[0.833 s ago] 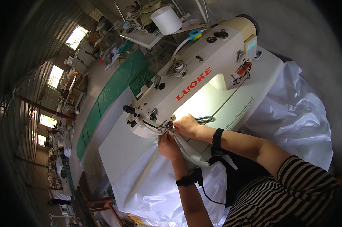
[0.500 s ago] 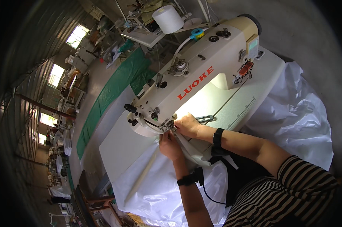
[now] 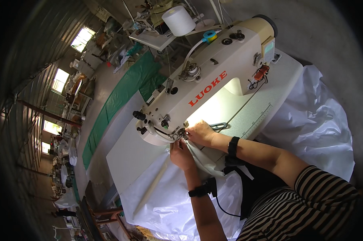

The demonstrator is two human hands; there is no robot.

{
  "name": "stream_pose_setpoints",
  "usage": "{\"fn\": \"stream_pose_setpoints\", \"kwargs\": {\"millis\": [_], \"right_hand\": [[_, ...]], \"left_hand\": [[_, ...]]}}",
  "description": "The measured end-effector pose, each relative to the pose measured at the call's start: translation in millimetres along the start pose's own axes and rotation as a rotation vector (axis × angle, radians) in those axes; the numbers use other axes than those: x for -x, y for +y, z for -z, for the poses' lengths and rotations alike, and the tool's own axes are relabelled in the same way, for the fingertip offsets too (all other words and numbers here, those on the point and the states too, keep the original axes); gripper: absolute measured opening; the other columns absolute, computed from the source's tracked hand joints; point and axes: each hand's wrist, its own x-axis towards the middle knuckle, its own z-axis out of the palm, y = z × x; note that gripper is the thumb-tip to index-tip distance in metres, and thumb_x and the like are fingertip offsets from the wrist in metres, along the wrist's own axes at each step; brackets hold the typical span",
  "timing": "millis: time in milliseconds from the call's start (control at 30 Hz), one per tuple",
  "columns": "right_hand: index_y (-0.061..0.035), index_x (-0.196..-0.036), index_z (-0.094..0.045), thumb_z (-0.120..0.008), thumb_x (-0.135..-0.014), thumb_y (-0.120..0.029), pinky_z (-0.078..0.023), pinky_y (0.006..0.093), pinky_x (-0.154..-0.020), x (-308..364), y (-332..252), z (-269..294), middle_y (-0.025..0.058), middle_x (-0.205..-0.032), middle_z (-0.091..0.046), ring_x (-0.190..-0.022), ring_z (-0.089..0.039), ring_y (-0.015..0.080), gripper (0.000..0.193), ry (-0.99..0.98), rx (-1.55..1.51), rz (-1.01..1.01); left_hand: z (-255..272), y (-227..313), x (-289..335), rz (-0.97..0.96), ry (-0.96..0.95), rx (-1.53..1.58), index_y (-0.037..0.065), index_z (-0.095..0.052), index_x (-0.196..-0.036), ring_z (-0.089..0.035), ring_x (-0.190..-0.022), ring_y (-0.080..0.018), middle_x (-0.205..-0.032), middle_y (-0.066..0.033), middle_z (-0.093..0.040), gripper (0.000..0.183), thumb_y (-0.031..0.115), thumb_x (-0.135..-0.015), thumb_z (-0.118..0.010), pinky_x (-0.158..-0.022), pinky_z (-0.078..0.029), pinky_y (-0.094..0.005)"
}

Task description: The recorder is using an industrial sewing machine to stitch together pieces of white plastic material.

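A white sewing machine (image 3: pixel 211 76) stands on a pale table, its lamp lighting the bed. Below its head, at the needle and presser foot (image 3: pixel 181 133), both my hands meet. My left hand (image 3: pixel 183 156) pinches the edge of a shiny white sheet (image 3: pixel 177 197), which spreads down over the table's front toward my lap. To the right of the presser foot is my right hand (image 3: pixel 201 133), fingers curled and pressed together. What its fingertips grip is too small to make out. A pair of thread snips (image 3: pixel 218 127) lies on the bed behind this hand.
More white sheeting (image 3: pixel 310 124) hangs off the table's right end. A cone of white thread (image 3: pixel 178 21) stands behind the machine. Green sheeting (image 3: pixel 117 104) lies beyond the table at left. A small red object with a black cord (image 3: pixel 261 73) hangs on the machine's right side.
Hardly anything differs. Both hands stay at the needle area, with only a very slight shift; the sheet keeps its place.
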Motion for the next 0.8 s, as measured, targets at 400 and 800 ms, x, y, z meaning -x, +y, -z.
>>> {"fn": "stream_pose_setpoints", "kwargs": {"millis": [400,800], "right_hand": [[-0.0200,-0.088,-0.066,-0.062,-0.085,-0.030,-0.049,0.0401,-0.072,1.5,2.4,-2.8,0.0025,-0.080,-0.069,-0.076,-0.068,0.0241,0.011,0.094,0.036,0.074],[-0.0200,-0.088,-0.067,-0.062,-0.084,-0.028,-0.048,0.0393,-0.072,2.6,0.3,0.4,0.0026,-0.081,-0.069,-0.076,-0.067,0.0242,0.010,0.070,0.016,0.043]], "left_hand": [[-2.2,-2.1,0.4,-0.003,0.018,-0.021,0.005,-0.068,-0.084,-0.062,-0.064,-0.0271,-0.082,-0.0092,-0.065,0.010,0.013,-0.084,-0.063,-0.057,-0.047,-0.0400],[-2.7,-0.6,0.5,0.002,0.016,-0.037,0.005,-0.068,-0.083,-0.063,-0.064,-0.0280,-0.080,-0.0096,-0.064,0.009,0.012,-0.083,-0.063,-0.057,-0.048,-0.0410]]}}
